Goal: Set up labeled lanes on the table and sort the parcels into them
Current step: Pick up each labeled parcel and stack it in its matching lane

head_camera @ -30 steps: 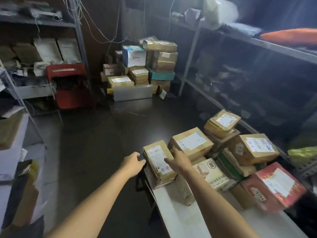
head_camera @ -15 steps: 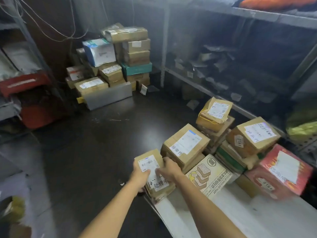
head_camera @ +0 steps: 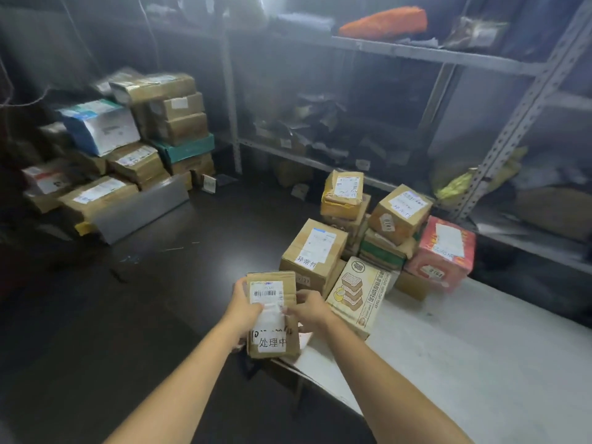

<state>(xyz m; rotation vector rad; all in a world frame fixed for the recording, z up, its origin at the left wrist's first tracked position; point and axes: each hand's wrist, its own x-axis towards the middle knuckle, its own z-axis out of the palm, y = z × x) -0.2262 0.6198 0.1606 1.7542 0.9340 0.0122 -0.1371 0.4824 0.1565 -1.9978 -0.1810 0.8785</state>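
A small brown cardboard parcel [head_camera: 272,296] with a barcode label and a handwritten white label sits at the left corner of the white table [head_camera: 464,363]. My left hand [head_camera: 243,302] grips its left side and my right hand [head_camera: 309,310] grips its right side. Behind it stands a larger brown parcel [head_camera: 315,251] with a handwritten label, and beside that a printed toast box [head_camera: 355,293]. Further right lie a red parcel [head_camera: 443,251], a brown box [head_camera: 400,213] and a taped yellow-brown parcel [head_camera: 344,193] stacked on others.
A heap of parcels [head_camera: 128,149] stands on the dark floor at the back left, including a blue-white box [head_camera: 101,125] and a teal box [head_camera: 187,149]. Metal shelving [head_camera: 416,54] with bags runs along the right wall. An orange bundle [head_camera: 384,22] lies on the top shelf.
Both hands closed in on the small parcel, from beside it to gripping its two sides. The view swung right and down toward the table.
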